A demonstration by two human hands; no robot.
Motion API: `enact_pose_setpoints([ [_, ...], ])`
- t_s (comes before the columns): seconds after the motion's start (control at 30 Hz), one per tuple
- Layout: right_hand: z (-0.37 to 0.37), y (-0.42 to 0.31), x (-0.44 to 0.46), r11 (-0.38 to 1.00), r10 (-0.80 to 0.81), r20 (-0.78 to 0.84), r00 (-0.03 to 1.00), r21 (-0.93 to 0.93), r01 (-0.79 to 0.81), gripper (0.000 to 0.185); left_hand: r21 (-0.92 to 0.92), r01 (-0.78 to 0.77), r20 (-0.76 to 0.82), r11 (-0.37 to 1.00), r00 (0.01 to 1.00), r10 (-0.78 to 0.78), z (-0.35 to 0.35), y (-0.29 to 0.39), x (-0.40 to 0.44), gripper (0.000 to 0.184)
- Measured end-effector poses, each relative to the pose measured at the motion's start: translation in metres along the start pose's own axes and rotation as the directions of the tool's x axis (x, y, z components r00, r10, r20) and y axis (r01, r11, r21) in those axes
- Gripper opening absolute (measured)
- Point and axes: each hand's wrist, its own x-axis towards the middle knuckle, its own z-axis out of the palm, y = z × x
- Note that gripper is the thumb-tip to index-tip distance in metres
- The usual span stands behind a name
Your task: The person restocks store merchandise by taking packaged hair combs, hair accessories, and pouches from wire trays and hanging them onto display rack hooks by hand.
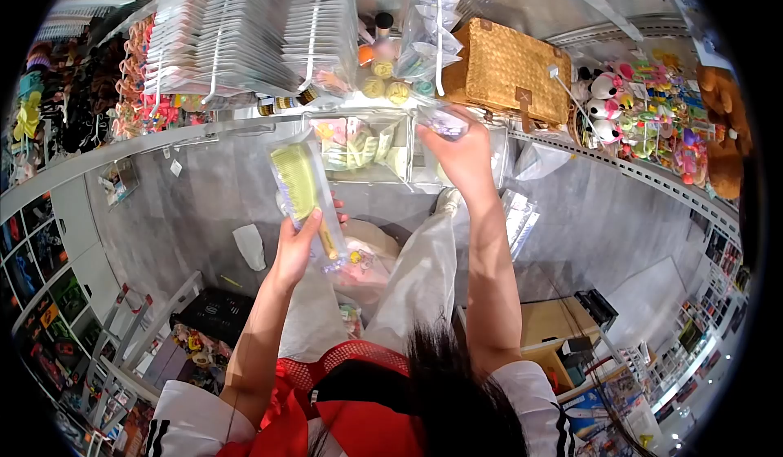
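My left hand (300,245) is closed around the lower part of a yellow-green comb (297,181) in a clear plastic sleeve. Some purple shows along the sleeve's edge, perhaps from another packet behind it. Up at the display rack, my right hand (458,149) has its thumb and fingers closed on a small clear plastic packet (444,121) with purplish contents, below a white hook. Clear packets (426,45) hang in a row on that hook. Beneath my hands, a clear bin (359,149) holds several wrapped items, some green and pink.
A woven wicker case (510,74) sits on the shelf just right of my right hand. Thick rows of clear packages (236,33) hang at the upper left. A pink plastic bag (367,265) lies between my legs. Toys (608,102) hang at the right.
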Motion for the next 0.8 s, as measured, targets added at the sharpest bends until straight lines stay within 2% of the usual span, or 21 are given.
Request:
enact_pose_setpoints([
  [0.1, 0.002, -0.011, 0.006, 0.992, 0.125, 0.086, 0.988, 0.012, -0.127, 0.027, -0.005, -0.005, -0.004, 1.000, 1.000, 0.005, 0.001, 0.000, 0.000, 0.038],
  [0.27, 0.007, -0.003, 0.023, 0.976, 0.178, 0.211, 0.961, 0.086, -0.199, 0.028, 0.020, -0.034, -0.004, 0.999, 0.999, 0.034, 0.004, -0.002, -0.002, 0.039],
  [0.37, 0.008, 0.001, 0.027, 0.958, 0.197, 0.268, 0.943, 0.154, -0.244, 0.028, -0.026, -0.017, -0.019, 1.000, 1.000, 0.016, 0.003, -0.006, -0.002, 0.041],
  [0.47, 0.011, 0.014, 0.031, 0.935, 0.176, 0.293, 0.940, 0.250, -0.253, 0.028, -0.153, 0.038, 0.006, 0.988, 0.999, -0.037, 0.005, -0.001, -0.007, 0.038],
  [0.6, 0.006, 0.020, 0.029, 0.924, 0.212, 0.308, 0.928, 0.246, -0.293, 0.025, -0.065, 0.016, 0.022, 0.998, 1.000, -0.014, 0.008, -0.002, -0.008, 0.035],
  [0.7, 0.000, 0.011, 0.026, 0.909, 0.136, 0.371, 0.918, 0.323, -0.265, 0.029, 0.039, -0.018, 0.056, 0.999, 0.998, 0.016, 0.009, -0.003, -0.007, 0.031],
  [0.8, -0.007, 0.009, 0.023, 0.930, 0.234, 0.419, 0.877, 0.165, -0.328, 0.031, 0.061, 0.014, 0.046, 0.998, 0.999, -0.017, 0.012, -0.003, -0.007, 0.029],
])
